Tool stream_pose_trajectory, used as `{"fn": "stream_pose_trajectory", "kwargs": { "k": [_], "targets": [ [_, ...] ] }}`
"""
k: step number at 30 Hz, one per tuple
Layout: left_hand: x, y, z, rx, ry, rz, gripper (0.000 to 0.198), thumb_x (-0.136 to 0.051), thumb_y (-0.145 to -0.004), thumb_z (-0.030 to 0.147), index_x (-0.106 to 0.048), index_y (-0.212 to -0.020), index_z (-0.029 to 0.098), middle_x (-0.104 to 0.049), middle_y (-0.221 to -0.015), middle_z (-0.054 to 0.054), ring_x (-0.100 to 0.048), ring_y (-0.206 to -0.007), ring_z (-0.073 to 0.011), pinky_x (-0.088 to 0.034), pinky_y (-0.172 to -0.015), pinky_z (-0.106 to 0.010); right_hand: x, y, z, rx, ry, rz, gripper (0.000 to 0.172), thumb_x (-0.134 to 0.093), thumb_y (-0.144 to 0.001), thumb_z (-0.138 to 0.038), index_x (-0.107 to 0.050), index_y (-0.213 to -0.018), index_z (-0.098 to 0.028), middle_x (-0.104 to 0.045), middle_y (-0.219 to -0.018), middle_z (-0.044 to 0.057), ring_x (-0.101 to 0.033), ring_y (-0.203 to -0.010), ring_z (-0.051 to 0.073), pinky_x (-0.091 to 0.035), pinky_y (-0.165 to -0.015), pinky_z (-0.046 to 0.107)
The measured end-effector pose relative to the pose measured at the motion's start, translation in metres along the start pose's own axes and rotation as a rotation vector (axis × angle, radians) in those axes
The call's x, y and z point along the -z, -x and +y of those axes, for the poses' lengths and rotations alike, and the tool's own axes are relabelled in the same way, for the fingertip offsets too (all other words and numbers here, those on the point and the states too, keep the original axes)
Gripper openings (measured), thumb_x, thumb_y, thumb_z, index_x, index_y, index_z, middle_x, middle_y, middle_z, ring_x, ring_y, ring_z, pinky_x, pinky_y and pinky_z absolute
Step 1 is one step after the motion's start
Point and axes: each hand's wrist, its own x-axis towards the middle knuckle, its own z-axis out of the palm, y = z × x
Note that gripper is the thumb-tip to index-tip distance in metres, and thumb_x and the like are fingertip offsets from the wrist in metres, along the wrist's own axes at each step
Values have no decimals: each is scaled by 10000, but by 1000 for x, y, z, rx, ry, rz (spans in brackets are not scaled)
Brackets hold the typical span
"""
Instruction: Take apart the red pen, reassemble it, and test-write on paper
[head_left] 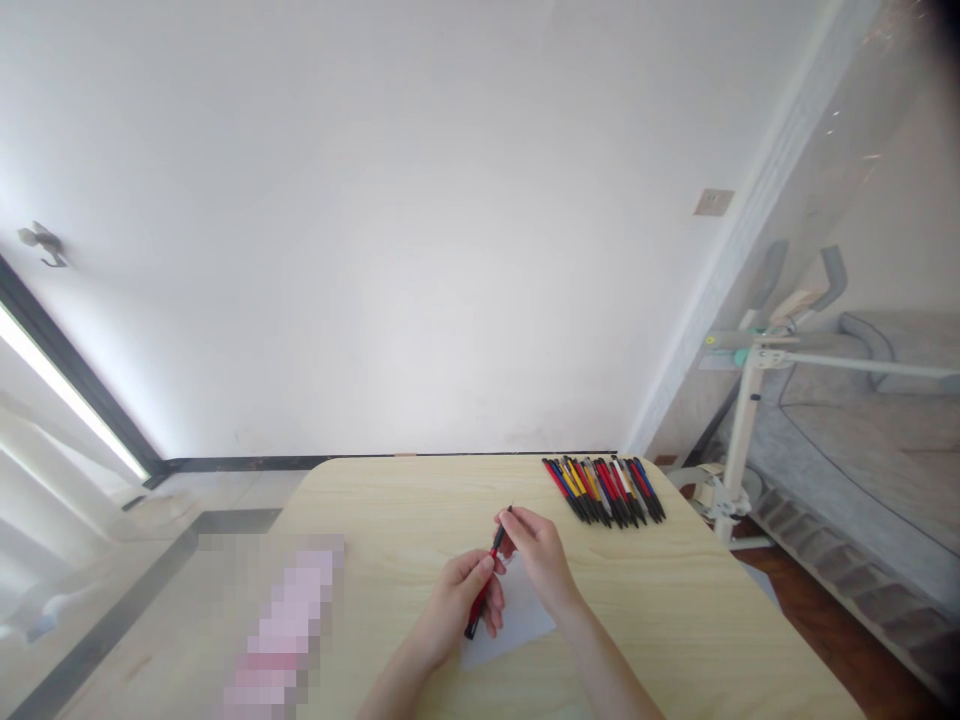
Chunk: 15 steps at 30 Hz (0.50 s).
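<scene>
A red pen (478,603) with black ends slants between both hands above the table. My left hand (459,597) is closed around its red barrel, near the lower black end. The fingers of my right hand (538,555) pinch its upper black end, close to the tip. Beneath the hands lies a sheet of white paper (517,620), partly covered by them. A row of several pens (604,490) in red, yellow, blue, white and black lies side by side at the table's far right.
The light wood table (420,500) stands near a white wall (465,250). Something pink and pixelated (289,620) shows at its left edge. On the right are a white-framed exercise machine (742,440) and a grey sofa (862,430). A pale curtain (52,480) hangs at left.
</scene>
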Motion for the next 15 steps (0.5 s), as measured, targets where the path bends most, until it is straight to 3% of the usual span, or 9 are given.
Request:
{"fn": "stream_pose_trajectory", "kwargs": {
  "k": [8, 15],
  "targets": [
    [1, -1, -4, 12, 34, 18, 294, -437, -831, 426, -497, -770, 145, -549, -511, 16, -502, -369, -90, -390, -344, -185, -3, -3, -6, -35, 4, -98, 318, -520, -791, -428, -605, -698, -136, -579, -568, 9, -483, -410, 106, -383, -435, 224],
    [3, -3, -7, -10, -68, 105, 295, -488, -796, 433, -514, -740, 144, -543, -527, 20, -509, -390, -90, -392, -360, -190, -2, -3, -5, -25, 107, -60, 277, -545, -772, -375, -561, -610, -152, -546, -502, -6, -509, -458, 120, -380, -448, 213]
  ]
}}
